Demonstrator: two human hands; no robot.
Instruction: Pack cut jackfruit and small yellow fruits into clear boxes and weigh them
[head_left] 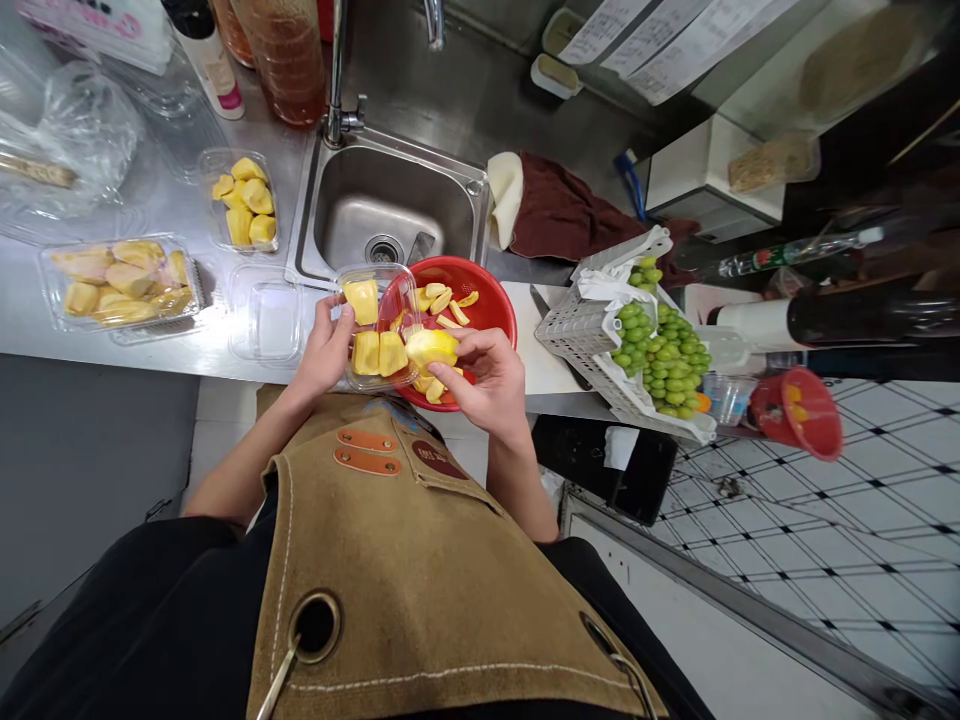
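Note:
My left hand [326, 348] grips the left side of a clear plastic container [381, 278], tilted a little over the rim of a red colander [491, 285]. A few yellow jackfruit pieces [366, 352] sit in the container. Between the thumb and fingers of my right hand [491, 380] is a jackfruit piece [431, 348], at the container's right edge. More jackfruit pieces [439, 300] lie in the colander, partly hidden behind the container and my right hand.
Left of my hands are an empty clear container [264, 318], a filled open one [244, 200] and a packed box of jackfruit [124, 280]. Behind is a steel sink [397, 205]. To the right stand a basket [581, 325] of green grapes [671, 365] and a knife [538, 300].

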